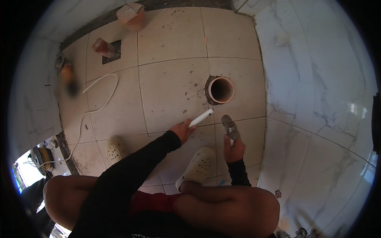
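My left hand point(181, 131) is closed around a white, narrow tool point(201, 118) with a small dark hole near its far end. That end points up and right, just short of the broken tile edge around an orange pipe point(221, 90). The pipe sits open-mouthed in a rough cutout in the floor. In my right hand point(234, 150) is a hammer point(230, 126), its grey, worn head just above my fingers. The hammer is below the pipe, apart from both the pipe and the white tool. The lower part of the white tool is hidden in my left fist.
Beige floor tiles point(170, 87) carry scattered debris. A power tool point(68, 75) lies at the left wall, near a white cable point(99, 109). A square floor cutout point(115, 56) holds a reddish object point(104, 47). An orange bucket-like container point(131, 18) stands far back. Marble-patterned tiles point(301, 99) cover the right wall.
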Demonstrator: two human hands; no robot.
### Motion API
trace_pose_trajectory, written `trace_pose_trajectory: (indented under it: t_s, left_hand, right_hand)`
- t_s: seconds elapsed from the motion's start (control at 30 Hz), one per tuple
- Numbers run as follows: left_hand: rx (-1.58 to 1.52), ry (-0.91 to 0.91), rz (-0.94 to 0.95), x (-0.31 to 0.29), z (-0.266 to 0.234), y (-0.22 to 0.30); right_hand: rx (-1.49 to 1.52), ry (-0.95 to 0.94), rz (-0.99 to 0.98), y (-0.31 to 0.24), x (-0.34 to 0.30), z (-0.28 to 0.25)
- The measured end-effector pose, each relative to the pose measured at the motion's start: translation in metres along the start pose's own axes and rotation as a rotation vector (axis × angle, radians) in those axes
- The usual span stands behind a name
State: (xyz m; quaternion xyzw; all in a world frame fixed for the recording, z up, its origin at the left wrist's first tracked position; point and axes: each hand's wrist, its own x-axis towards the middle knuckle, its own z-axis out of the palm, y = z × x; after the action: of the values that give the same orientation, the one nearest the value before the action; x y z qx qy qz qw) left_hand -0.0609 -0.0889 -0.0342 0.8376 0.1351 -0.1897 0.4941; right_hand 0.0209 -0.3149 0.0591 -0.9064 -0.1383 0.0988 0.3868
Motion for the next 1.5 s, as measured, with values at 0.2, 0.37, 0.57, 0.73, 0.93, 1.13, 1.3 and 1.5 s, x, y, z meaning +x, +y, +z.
trace_pose_trajectory:
  t_s: [0.2, 0.37, 0.57, 0.73, 0.93, 1.13, 1.3, 1.5]
  left_hand:
    - [0.008, 0.004, 0.005, 0.0, 0.004, -0.004]
    - [-0.01, 0.019, 0.024, -0.001, 0.002, -0.002]
    - [-0.037, 0.05, 0.05, -0.003, 0.001, 0.0]
    - [-0.037, 0.03, 0.021, -0.002, -0.001, -0.001]
    - [-0.045, 0.032, -0.015, -0.002, -0.003, 0.002]
    - [-0.037, 0.067, 0.011, 0.002, -0.007, 0.006]
    - [-0.067, 0.032, -0.027, 0.002, -0.01, 0.007]
    - [-0.014, 0.047, -0.03, -0.003, -0.006, 0.013]
  right_hand:
    - [0.034, 0.012, -0.009, 0.006, -0.006, 0.003]
    - [0.033, -0.018, -0.003, 0.0, -0.003, 0.001]
    - [0.035, -0.073, -0.1, -0.008, 0.005, -0.001]
    - [-0.038, -0.114, -0.19, -0.016, 0.017, -0.002]
    - [-0.102, -0.118, -0.373, -0.028, 0.021, -0.011]
    - [-0.334, -0.274, -0.251, -0.012, 0.029, 0.021]
    - [-0.199, -0.23, -0.206, 0.002, 0.014, 0.019]
    - [-0.104, -0.117, -0.193, 0.012, 0.012, 0.015]
